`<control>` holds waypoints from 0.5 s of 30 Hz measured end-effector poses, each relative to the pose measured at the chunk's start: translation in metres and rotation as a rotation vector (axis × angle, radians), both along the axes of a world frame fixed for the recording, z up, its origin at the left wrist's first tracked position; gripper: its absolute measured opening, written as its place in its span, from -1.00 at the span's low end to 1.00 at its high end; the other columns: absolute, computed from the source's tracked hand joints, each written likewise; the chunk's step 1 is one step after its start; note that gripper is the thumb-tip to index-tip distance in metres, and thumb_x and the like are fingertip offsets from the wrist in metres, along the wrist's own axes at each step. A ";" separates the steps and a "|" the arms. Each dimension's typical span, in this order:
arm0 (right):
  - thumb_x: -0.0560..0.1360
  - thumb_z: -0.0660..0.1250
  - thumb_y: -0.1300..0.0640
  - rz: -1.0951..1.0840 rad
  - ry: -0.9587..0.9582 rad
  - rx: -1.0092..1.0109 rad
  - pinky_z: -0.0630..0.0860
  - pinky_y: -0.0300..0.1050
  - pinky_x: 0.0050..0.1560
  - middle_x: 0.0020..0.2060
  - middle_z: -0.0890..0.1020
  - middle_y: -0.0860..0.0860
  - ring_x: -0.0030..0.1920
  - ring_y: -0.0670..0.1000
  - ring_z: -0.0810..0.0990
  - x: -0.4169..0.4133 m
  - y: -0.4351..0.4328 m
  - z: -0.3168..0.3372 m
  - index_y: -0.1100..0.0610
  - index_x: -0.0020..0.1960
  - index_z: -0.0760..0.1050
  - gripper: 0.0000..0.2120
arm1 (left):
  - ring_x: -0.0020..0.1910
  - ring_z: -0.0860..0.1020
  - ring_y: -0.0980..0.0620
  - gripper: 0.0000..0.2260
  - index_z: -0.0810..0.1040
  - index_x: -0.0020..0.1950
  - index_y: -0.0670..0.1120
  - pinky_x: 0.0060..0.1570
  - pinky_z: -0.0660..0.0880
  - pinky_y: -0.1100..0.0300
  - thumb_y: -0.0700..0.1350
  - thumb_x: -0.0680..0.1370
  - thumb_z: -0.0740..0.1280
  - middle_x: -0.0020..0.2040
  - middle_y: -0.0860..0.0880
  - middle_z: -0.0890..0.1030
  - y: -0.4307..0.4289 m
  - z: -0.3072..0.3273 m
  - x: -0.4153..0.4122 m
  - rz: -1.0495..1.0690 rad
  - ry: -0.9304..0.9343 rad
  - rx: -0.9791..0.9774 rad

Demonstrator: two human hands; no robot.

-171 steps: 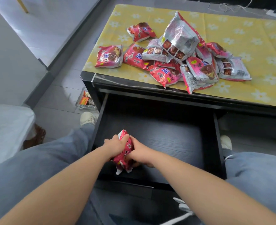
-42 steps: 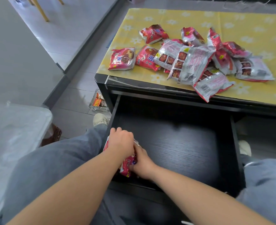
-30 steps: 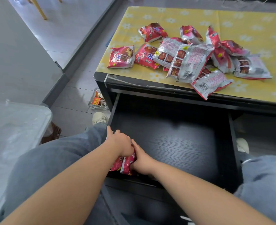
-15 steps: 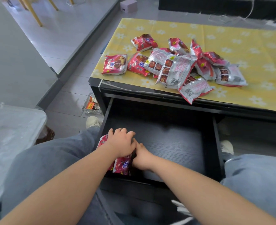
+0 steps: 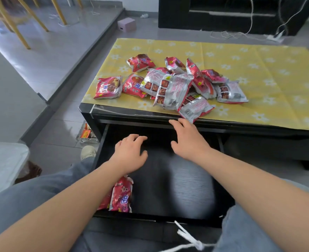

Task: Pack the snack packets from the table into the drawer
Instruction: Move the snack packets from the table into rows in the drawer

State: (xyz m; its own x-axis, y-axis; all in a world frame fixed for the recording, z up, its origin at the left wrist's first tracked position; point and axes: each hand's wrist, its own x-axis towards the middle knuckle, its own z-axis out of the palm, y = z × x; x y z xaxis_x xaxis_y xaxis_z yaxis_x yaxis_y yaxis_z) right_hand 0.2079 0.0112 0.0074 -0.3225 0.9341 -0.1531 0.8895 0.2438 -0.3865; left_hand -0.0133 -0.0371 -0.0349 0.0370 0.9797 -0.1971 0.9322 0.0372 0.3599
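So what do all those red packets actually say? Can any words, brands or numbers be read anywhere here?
None can be quoted with confidence.
Packets in the drawer: one large blue-and-white character, too blurred to read.
Red packets on the table: the same kind of bold character, with small print that is unreadable.
Silver packet backs: dense pink print, too small.
Barcode packet at the table edge: bars visible, digits illegible.
Small packs on the floor: blurred.

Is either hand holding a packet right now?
No: left hand and right hand are both open and empty above the drawer.
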 end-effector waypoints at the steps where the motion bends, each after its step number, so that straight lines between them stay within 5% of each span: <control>1: 0.56 0.37 0.08 -0.003 -0.024 0.061 0.37 0.20 0.48 0.62 0.18 0.13 0.60 0.21 0.18 0.006 0.008 0.003 0.00 0.66 0.12 -0.26 | 0.52 0.35 -0.14 -0.46 0.33 0.59 0.10 0.48 0.23 -0.16 0.09 0.60 0.27 0.55 -0.06 0.36 0.006 0.005 0.003 0.005 -0.018 0.008; 4: 0.54 0.41 0.03 -0.019 -0.122 0.185 0.35 0.23 0.49 0.61 0.15 0.20 0.60 0.26 0.12 0.026 0.036 0.004 0.01 0.65 0.14 -0.23 | 0.49 0.38 -0.15 -0.47 0.33 0.59 0.08 0.46 0.27 -0.17 0.06 0.61 0.28 0.54 -0.08 0.38 0.027 0.018 0.011 0.001 -0.047 0.035; 8: 0.55 0.43 -0.06 -0.068 -0.210 0.166 0.24 0.28 0.57 0.68 -0.12 0.17 0.67 0.27 -0.17 0.047 0.067 -0.010 -0.02 0.68 -0.04 -0.11 | 0.46 0.41 -0.16 -0.48 0.33 0.59 0.06 0.45 0.35 -0.20 0.03 0.62 0.29 0.54 -0.10 0.37 0.059 0.036 0.022 0.010 -0.085 0.072; 12: 0.50 0.49 -0.09 -0.038 -0.304 0.113 0.22 0.33 0.57 0.65 -0.37 0.12 0.63 0.33 -0.35 0.055 0.083 -0.026 -0.10 0.68 -0.23 0.06 | 0.35 0.47 -0.08 -0.48 0.30 0.60 0.04 0.30 0.37 0.08 0.00 0.63 0.29 0.55 -0.08 0.34 0.090 0.046 0.033 0.048 -0.192 0.097; 15: 0.48 0.52 -0.03 -0.010 -0.344 0.113 0.30 0.30 0.50 0.66 -0.31 0.08 0.63 0.34 -0.32 0.059 0.093 -0.033 -0.15 0.67 -0.25 0.10 | 0.44 0.40 -0.07 -0.47 0.29 0.60 0.02 0.25 0.26 0.18 -0.01 0.63 0.30 0.55 -0.10 0.35 0.114 0.050 0.045 0.100 -0.277 0.125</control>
